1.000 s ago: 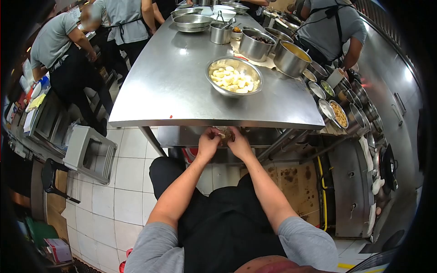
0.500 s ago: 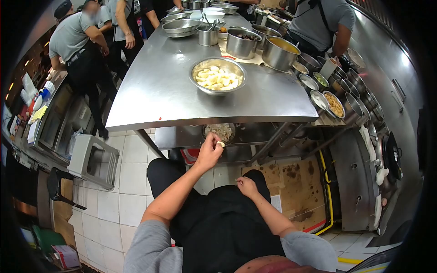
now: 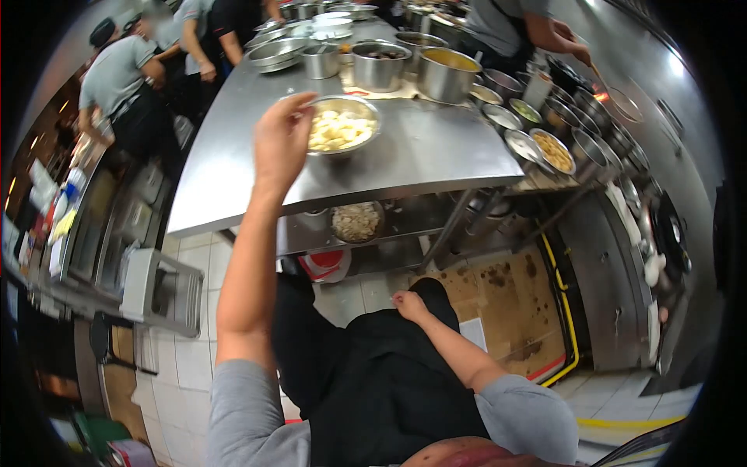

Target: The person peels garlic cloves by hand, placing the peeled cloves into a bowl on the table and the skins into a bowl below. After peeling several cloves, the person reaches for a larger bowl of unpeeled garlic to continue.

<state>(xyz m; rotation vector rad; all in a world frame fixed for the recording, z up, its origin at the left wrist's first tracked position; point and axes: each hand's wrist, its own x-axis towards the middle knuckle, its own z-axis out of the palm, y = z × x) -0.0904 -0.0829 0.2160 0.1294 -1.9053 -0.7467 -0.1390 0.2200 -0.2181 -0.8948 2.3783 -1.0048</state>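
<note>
My left hand is raised at the left side of a steel bowl on the table, partly covering it. Its fingers are curled together, and what they hold, if anything, cannot be made out. In the bowl lie many pale yellow peeled pieces that look like garlic cloves. My right hand rests low by my right thigh, fingers closed; a tiny thing may show at the fingertips, too small to name. On the shelf under the tabletop is a bowl of whitish peelings.
The steel table spans the front, with pots and stacked bowls farther back. Ingredient containers line the right. A grey stool stands left. Co-workers are at the left; another holds a strainer at the right.
My left hand has risen from above the peelings under the table edge, where it pinched a pale piece, to the bowl on the table. My right hand has barely moved. The view has shifted.
</note>
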